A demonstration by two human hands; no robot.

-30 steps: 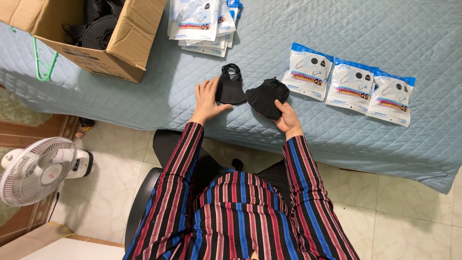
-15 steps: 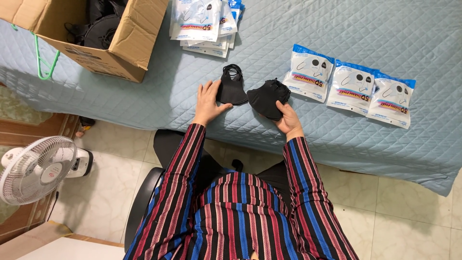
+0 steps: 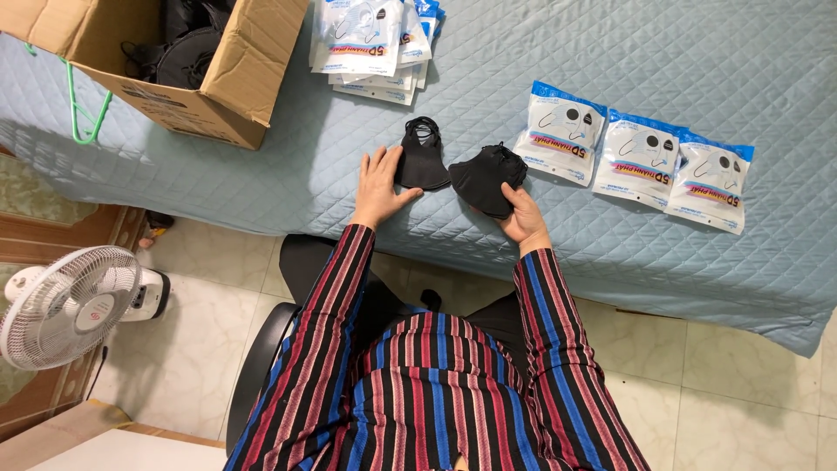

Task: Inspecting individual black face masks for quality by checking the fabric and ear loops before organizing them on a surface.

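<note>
Head view: two black masks lie side by side on the blue quilted desk (image 3: 261,174). The left hand (image 3: 379,183) rests flat, fingers spread, against the left black mask (image 3: 421,161). The right hand (image 3: 523,214) cups the right black mask (image 3: 488,179), fingers curled under its edge. Three sealed mask packets (image 3: 641,157) sit just right; a packet stack (image 3: 370,39) and cardboard box (image 3: 235,78) lie beyond.

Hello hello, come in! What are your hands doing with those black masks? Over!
Left hand flat beside smaller black mask, touching it. Right hand gripping bigger black mask stack. Three sealed packets at right, apart. Nothing blocking.
</note>
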